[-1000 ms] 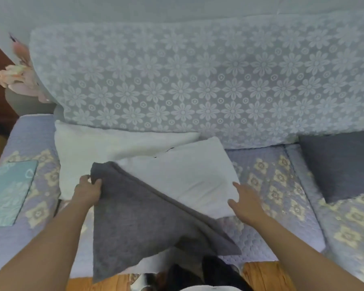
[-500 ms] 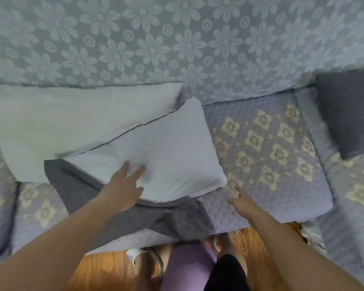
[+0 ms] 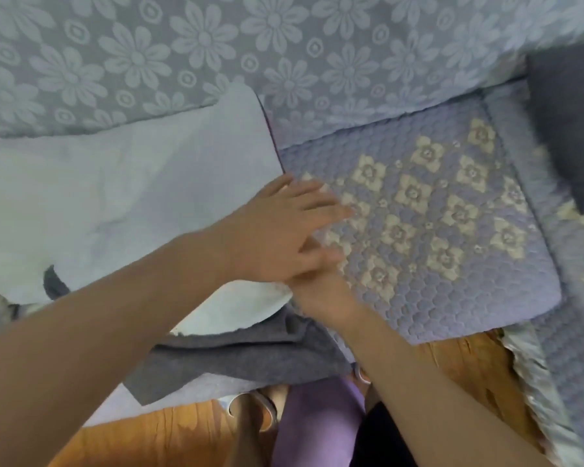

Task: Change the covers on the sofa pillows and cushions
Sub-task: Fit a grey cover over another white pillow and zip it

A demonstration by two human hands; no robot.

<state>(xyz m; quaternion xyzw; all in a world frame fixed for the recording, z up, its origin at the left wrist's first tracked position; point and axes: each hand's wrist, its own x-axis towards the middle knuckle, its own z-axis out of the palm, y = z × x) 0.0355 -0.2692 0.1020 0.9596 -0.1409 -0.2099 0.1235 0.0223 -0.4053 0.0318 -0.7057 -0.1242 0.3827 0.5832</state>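
A bare white pillow (image 3: 132,197) lies on the sofa seat at the left, leaning against the backrest. A loose dark grey cover (image 3: 243,358) lies crumpled under its front edge and hangs over the seat's edge. My left hand (image 3: 284,230) reaches across the pillow's right corner, its fingers straight and spread out over the seat. My right hand (image 3: 321,291) sits just beneath it at the pillow's lower right corner. The left hand hides the right hand's fingers, so its grip does not show.
The lilac quilted seat cushion (image 3: 469,281) with cream flowers fills the right. A floral lace throw (image 3: 284,45) covers the backrest. A dark grey cushion (image 3: 570,112) leans at the far right. Wooden floor (image 3: 155,433) and my legs are below.
My left hand has slid right across the pillow to its right corner. My right hand has moved left under it. The view has dropped closer to the seat.
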